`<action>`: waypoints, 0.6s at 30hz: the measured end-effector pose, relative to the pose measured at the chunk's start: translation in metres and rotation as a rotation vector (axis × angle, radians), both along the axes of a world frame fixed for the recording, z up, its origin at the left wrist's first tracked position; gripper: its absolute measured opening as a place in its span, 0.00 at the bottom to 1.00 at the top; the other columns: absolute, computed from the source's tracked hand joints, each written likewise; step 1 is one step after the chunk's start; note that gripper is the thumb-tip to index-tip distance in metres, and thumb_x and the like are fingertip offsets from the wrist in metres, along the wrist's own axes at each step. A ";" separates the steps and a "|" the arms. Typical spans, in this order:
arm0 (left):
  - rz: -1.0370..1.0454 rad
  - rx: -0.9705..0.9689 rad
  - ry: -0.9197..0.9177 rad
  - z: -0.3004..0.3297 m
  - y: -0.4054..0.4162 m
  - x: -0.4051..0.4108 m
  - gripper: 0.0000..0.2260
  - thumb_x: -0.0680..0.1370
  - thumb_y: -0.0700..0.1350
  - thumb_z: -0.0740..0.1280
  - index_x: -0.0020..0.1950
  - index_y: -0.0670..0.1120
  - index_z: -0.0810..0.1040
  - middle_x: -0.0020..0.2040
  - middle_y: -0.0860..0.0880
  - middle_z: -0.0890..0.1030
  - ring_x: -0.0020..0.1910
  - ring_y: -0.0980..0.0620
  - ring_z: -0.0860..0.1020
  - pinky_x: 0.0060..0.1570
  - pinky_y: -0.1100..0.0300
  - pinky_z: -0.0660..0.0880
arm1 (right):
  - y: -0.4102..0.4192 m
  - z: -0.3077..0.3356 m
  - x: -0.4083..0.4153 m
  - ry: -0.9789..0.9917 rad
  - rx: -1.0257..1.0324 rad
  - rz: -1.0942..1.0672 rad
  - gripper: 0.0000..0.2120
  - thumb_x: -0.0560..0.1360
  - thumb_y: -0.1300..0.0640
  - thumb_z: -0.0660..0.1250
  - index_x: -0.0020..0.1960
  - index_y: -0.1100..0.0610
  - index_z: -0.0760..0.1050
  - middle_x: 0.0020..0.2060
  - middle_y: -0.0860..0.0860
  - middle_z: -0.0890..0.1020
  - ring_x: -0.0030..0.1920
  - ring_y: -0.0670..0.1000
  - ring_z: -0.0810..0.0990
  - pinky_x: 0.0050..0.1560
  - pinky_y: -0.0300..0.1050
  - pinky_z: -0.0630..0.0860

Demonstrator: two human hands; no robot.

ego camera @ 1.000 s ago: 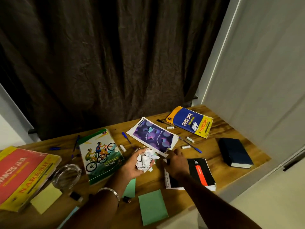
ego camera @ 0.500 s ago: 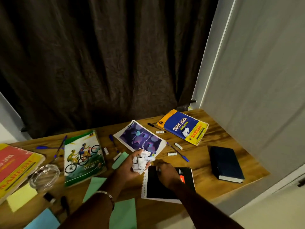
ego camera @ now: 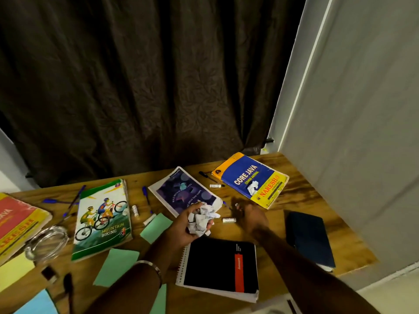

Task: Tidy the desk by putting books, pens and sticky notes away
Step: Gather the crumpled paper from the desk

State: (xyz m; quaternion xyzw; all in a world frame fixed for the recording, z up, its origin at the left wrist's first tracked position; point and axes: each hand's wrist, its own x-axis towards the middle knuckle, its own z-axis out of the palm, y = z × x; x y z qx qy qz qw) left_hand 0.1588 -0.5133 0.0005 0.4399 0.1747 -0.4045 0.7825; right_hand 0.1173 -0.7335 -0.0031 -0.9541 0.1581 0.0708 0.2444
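My left hand (ego camera: 186, 225) grips a wad of crumpled white paper (ego camera: 204, 219) above the wooden desk (ego camera: 301, 198). To its right, my right hand (ego camera: 250, 215) reaches over the desk, blurred, with its fingertips at a small white piece (ego camera: 236, 204) beside a blue pen (ego camera: 225, 204). Whether it pinches the piece is unclear. Books lie around: a Core Java book (ego camera: 240, 177), a purple notebook (ego camera: 181, 191), a Mountain Biking book (ego camera: 103, 218), a black spiral notebook (ego camera: 217, 266) and a dark blue book (ego camera: 309, 236). Green sticky notes (ego camera: 156, 227) lie near my left forearm.
A red and yellow book (ego camera: 15, 225) and a glass ashtray (ego camera: 46, 242) sit at the left, with yellow (ego camera: 13, 270) and blue (ego camera: 36, 302) notes below. Pens (ego camera: 146, 194) and white caps (ego camera: 229, 220) are scattered. A dark curtain (ego camera: 136, 87) hangs behind; a wall stands at the right.
My right hand left the black spiral notebook and moved up and right to the small white piece beside the blue pen. My left hand kept the paper wad.
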 end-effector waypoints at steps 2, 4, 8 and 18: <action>0.018 0.082 -0.022 -0.013 -0.006 0.019 0.25 0.68 0.45 0.77 0.63 0.45 0.77 0.65 0.39 0.76 0.59 0.39 0.78 0.52 0.46 0.79 | -0.010 0.000 0.011 -0.006 -0.032 -0.012 0.20 0.78 0.48 0.65 0.67 0.52 0.70 0.63 0.52 0.77 0.62 0.55 0.76 0.60 0.47 0.74; 0.038 0.059 0.014 -0.017 -0.014 0.033 0.24 0.67 0.45 0.78 0.61 0.44 0.78 0.63 0.39 0.78 0.60 0.38 0.78 0.57 0.45 0.76 | -0.021 0.000 0.023 -0.015 -0.060 -0.062 0.19 0.76 0.50 0.67 0.64 0.55 0.70 0.61 0.54 0.77 0.61 0.56 0.76 0.60 0.48 0.75; -0.024 -0.038 -0.019 -0.007 -0.040 0.048 0.11 0.75 0.46 0.68 0.53 0.41 0.78 0.45 0.40 0.84 0.41 0.46 0.83 0.52 0.54 0.78 | -0.044 -0.005 0.046 -0.019 -0.086 -0.154 0.32 0.75 0.44 0.65 0.73 0.58 0.60 0.66 0.59 0.70 0.64 0.59 0.71 0.63 0.54 0.72; -0.069 -0.104 0.049 -0.025 -0.075 0.085 0.18 0.72 0.48 0.71 0.56 0.37 0.79 0.51 0.37 0.81 0.45 0.44 0.80 0.47 0.55 0.79 | -0.083 -0.019 0.108 0.070 -0.078 -0.242 0.42 0.71 0.41 0.71 0.74 0.58 0.53 0.68 0.61 0.62 0.68 0.62 0.65 0.67 0.57 0.68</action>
